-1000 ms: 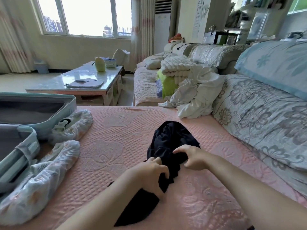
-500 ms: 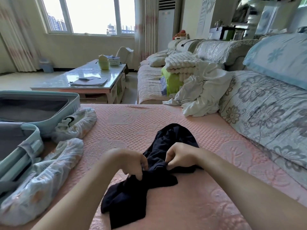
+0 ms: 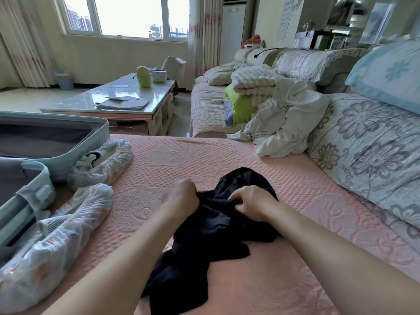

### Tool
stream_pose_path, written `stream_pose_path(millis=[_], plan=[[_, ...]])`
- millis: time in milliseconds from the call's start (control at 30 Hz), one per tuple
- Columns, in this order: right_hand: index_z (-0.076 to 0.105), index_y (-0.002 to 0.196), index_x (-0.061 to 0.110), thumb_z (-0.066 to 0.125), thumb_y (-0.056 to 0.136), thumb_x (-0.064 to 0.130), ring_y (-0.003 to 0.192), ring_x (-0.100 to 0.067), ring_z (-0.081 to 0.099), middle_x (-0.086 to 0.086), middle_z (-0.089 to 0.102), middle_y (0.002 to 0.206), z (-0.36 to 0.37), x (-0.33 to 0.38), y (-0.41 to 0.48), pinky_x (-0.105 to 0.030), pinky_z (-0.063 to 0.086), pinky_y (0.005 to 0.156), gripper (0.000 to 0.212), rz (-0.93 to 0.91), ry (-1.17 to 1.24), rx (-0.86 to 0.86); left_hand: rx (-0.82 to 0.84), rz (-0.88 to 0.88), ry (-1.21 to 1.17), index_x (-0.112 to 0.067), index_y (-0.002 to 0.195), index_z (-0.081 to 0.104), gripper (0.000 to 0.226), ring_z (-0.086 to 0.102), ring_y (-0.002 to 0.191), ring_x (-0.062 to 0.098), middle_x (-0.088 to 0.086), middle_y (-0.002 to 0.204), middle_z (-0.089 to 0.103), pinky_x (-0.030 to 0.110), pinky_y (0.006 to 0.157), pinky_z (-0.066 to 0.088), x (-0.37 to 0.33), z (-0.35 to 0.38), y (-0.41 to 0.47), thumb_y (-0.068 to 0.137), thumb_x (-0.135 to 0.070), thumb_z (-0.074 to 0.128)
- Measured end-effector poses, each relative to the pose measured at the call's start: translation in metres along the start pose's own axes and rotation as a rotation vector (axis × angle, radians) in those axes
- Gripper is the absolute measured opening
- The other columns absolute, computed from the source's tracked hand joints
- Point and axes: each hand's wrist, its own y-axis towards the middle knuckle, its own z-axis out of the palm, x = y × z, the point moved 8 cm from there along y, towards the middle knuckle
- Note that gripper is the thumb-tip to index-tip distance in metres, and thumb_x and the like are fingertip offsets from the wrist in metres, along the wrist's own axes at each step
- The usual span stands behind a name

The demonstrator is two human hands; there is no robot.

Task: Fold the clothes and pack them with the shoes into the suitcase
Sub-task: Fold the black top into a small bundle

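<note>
A crumpled black garment (image 3: 211,237) lies on the pink quilted sofa cover (image 3: 295,258) in front of me. My left hand (image 3: 181,197) grips its cloth at the left, fingers curled. My right hand (image 3: 252,202) pinches the cloth a little to the right. An open pale blue suitcase (image 3: 52,144) stands at the left edge. Two shoes in thin white covers lie beside it: one (image 3: 102,163) near the suitcase's far half, one (image 3: 59,242) closer to me. A white crumpled garment (image 3: 281,128) sits farther back on the sofa.
Floral cushions (image 3: 368,160) line the right side. A folded white blanket (image 3: 254,81) and a green item (image 3: 241,108) lie on the far sofa section. A glass coffee table (image 3: 113,103) with papers and a yellow container stands beyond the suitcase.
Both hands gathered the black garment and drew its near part up and apart; my left hand shifted left and farther from me. The cloth now trails toward me in a looser heap.
</note>
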Motion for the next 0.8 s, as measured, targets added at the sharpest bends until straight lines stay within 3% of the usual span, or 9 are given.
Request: stream_pose_path(millis=[133, 267, 367, 433, 467, 533, 600, 700, 800], plan=[[0.076, 0.115, 0.027, 0.065, 0.092, 0.026, 0.109, -0.012, 0.067, 0.006, 0.075, 0.113, -0.037, 0.013, 0.015, -0.022, 0.047, 0.093, 0.025, 0.007, 0.298, -0.295, -0.307, -0.071, -0.427, -0.007, 0.109, 0.063, 0.024, 0.065, 0.094, 0.035, 0.017, 0.104, 0.066, 0.029, 0.072, 0.047, 0.011, -0.057, 0.022, 0.091, -0.006, 0.046], [0.040, 0.152, 0.029, 0.063, 0.086, 0.010, 0.135, -0.007, 0.049, 0.007, 0.054, 0.147, -0.030, 0.038, 0.043, -0.023, 0.033, 0.116, 0.072, -0.080, 0.608, -0.211, -0.555, 0.021, -0.598, -0.006, 0.115, 0.056, 0.023, 0.060, 0.105, 0.036, 0.019, 0.109, 0.063, 0.027, 0.077, 0.038, 0.028, -0.095, 0.037, 0.096, -0.003, 0.044], [0.021, 0.158, 0.038, 0.057, 0.083, 0.004, 0.142, -0.010, 0.041, 0.007, 0.038, 0.158, -0.008, 0.046, 0.051, -0.024, 0.031, 0.118, 0.090, -0.104, 0.568, -0.061, -0.361, -0.008, -0.508, -0.024, 0.156, 0.014, 0.072, 0.021, 0.147, 0.033, 0.015, 0.163, 0.006, 0.033, 0.112, 0.030, 0.046, -0.076, 0.055, 0.096, 0.000, 0.045], [0.034, 0.153, 0.040, 0.056, 0.086, 0.008, 0.134, -0.012, 0.051, 0.008, 0.046, 0.153, -0.002, 0.044, 0.049, -0.017, 0.038, 0.107, 0.077, -0.088, 0.419, -0.061, -0.144, -0.119, -0.331, -0.042, 0.152, -0.019, 0.101, -0.012, 0.151, 0.032, 0.001, 0.157, -0.038, 0.052, 0.121, 0.016, 0.059, -0.049, 0.058, 0.090, 0.003, 0.047], [0.043, 0.149, 0.039, 0.056, 0.088, 0.010, 0.128, -0.013, 0.055, 0.008, 0.050, 0.149, 0.000, 0.043, 0.047, -0.017, 0.041, 0.104, 0.069, -0.081, 0.363, -0.060, -0.086, -0.106, -0.213, -0.045, 0.151, -0.020, 0.106, -0.017, 0.150, 0.030, -0.002, 0.156, -0.039, 0.054, 0.121, 0.010, 0.058, -0.037, 0.057, 0.088, 0.005, 0.048], [0.061, 0.131, 0.038, 0.055, 0.087, 0.011, 0.114, -0.011, 0.061, 0.009, 0.060, 0.135, 0.003, 0.043, 0.043, -0.022, 0.047, 0.100, 0.051, -0.095, 0.307, -0.072, -0.061, 0.072, -0.087, -0.041, 0.155, 0.013, 0.086, 0.008, 0.151, 0.028, 0.003, 0.165, 0.001, 0.046, 0.119, 0.020, 0.039, -0.021, 0.052, 0.089, -0.008, 0.056], [0.069, 0.097, 0.038, 0.056, 0.085, 0.011, 0.097, -0.008, 0.059, 0.012, 0.063, 0.110, -0.003, 0.044, 0.033, -0.022, 0.045, 0.093, 0.033, -0.110, 0.261, -0.115, -0.024, 0.278, -0.164, -0.037, 0.127, 0.057, 0.039, 0.046, 0.127, 0.022, 0.000, 0.133, 0.051, 0.038, 0.108, 0.040, 0.013, -0.011, 0.037, 0.088, -0.039, 0.064], [0.065, 0.075, 0.037, 0.057, 0.081, 0.015, 0.081, -0.005, 0.060, 0.012, 0.065, 0.086, -0.007, 0.041, 0.012, -0.017, 0.042, 0.073, 0.024, -0.096, 0.250, -0.036, 0.322, 0.394, -0.300, -0.033, 0.093, 0.064, 0.050, 0.060, 0.091, 0.010, -0.009, 0.096, 0.060, 0.035, 0.087, 0.052, -0.017, 0.017, 0.000, 0.064, -0.073, 0.068], [0.070, 0.100, 0.034, 0.068, 0.080, 0.025, 0.087, -0.003, 0.063, 0.013, 0.068, 0.095, 0.019, 0.033, -0.018, -0.015, 0.047, 0.073, 0.022, -0.076, 0.246, 0.308, 0.618, 0.456, -0.151, -0.031, 0.101, 0.063, 0.046, 0.061, 0.084, 0.009, -0.013, 0.092, 0.061, 0.025, 0.078, 0.050, -0.026, 0.042, -0.040, 0.066, -0.050, 0.085]])
